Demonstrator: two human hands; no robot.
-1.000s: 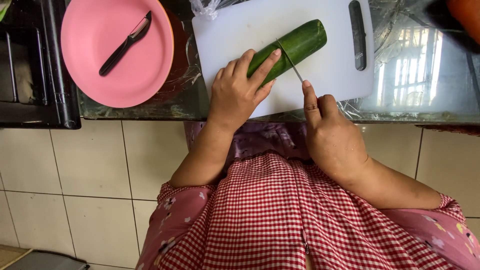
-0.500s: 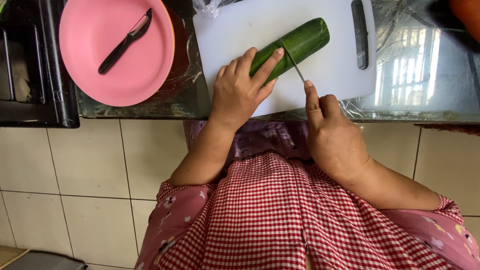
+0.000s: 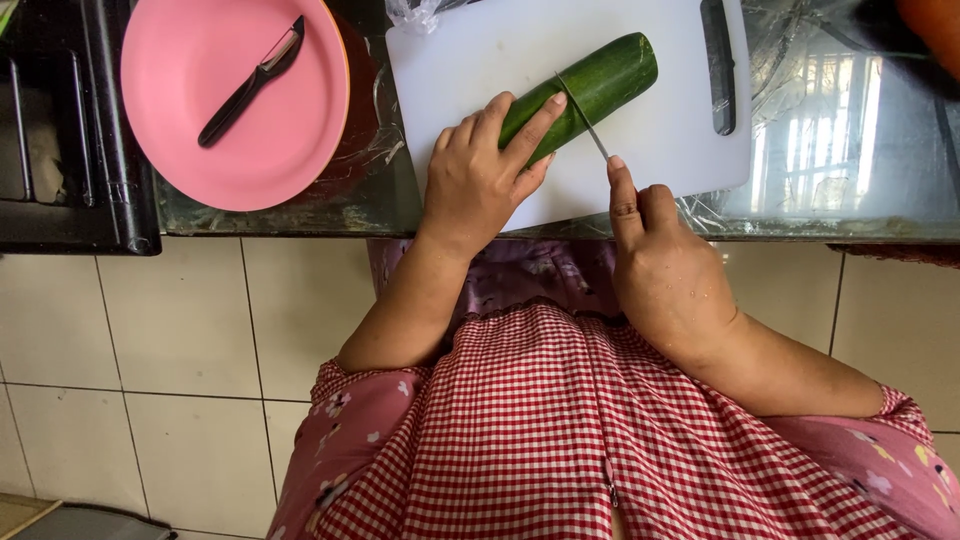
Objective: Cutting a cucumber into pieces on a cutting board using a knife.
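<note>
A dark green cucumber (image 3: 607, 78) lies at a slant on a white cutting board (image 3: 480, 50). My left hand (image 3: 482, 178) presses down on the cucumber's near end, fingers spread over it. My right hand (image 3: 660, 262) is closed around a knife handle, index finger along the spine. The thin knife blade (image 3: 583, 118) rests across the cucumber just beyond my left fingertips.
A pink plate (image 3: 200, 140) with a black peeler (image 3: 250, 82) on it sits left of the board on the glass counter (image 3: 850, 150). A black stove edge (image 3: 70, 130) is at far left. An orange object (image 3: 935, 25) shows at top right. Tiled floor lies below.
The view has shifted slightly. The knife blade has moved farther onto the cucumber, now sitting across it near my left fingertips. My left hand keeps its hold.
</note>
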